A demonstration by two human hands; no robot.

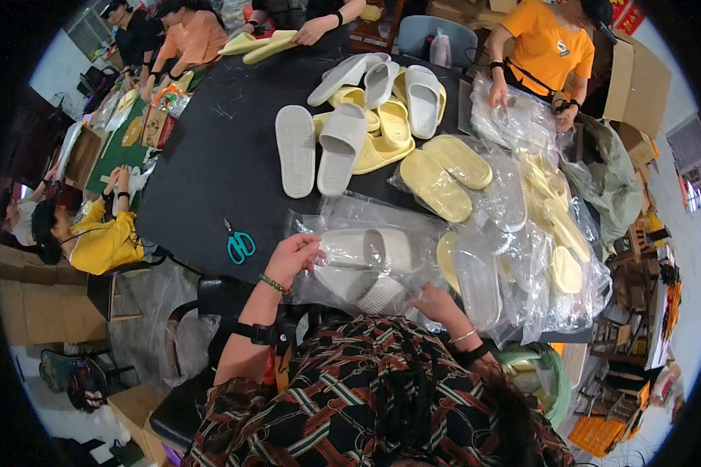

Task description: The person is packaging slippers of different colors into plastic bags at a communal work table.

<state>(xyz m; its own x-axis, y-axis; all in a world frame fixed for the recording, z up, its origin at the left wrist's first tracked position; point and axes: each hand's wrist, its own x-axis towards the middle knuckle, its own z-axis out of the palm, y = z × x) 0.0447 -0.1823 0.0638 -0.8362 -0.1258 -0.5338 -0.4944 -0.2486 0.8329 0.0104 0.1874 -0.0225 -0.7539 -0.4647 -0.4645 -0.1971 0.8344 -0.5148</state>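
Note:
A pair of light grey slide slippers [393,251] lies inside a clear plastic bag [350,208] at the table's near edge. My left hand [294,261] pinches the bag's left end beside one slipper. At the bag's near right side my right hand [440,305] has its fingers closed on the film; its fingertips show only in part. To the left lie scissors [241,246] with teal handles, apart from my hand. Bagged yellow slippers [444,177] and more bagged pairs are piled to the right.
Loose grey slippers [343,148] and yellow slippers [395,123] are heaped on the black table [218,156]. A co-worker in orange [549,39] handles plastic bags [514,117] at the far right. Another person's hand [317,29] holds yellow slippers [269,47] at the far edge.

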